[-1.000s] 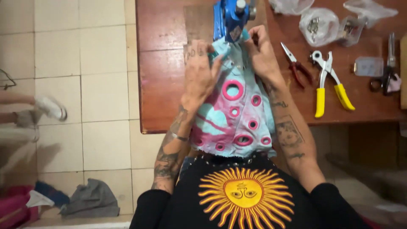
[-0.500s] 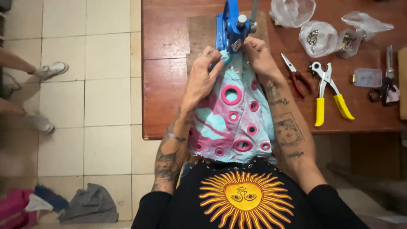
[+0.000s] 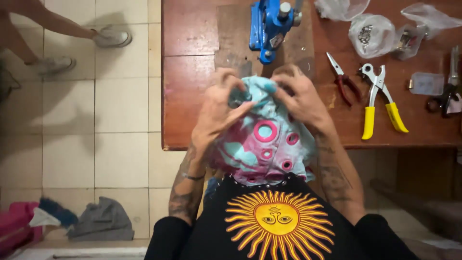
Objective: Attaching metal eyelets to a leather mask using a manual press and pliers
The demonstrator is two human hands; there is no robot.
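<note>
Both hands, left hand (image 3: 219, 108) and right hand (image 3: 301, 96), plus cloth (image 3: 264, 139) now withdrawn from blue press (image 3: 269, 24); cloth top bunched between fingers, clear of press.

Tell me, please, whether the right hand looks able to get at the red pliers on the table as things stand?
Probably yes: the red pliers lie on bare table just beside the right hand, with nothing between. But that hand, like the left hand, is gripping the cloth.

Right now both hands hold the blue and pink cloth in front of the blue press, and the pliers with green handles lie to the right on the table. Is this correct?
Not quite: the head view shows the pliers have yellow handles, not green. The rest holds: the left hand and right hand hold the blue and pink cloth in front of the blue press, on the table.
</note>
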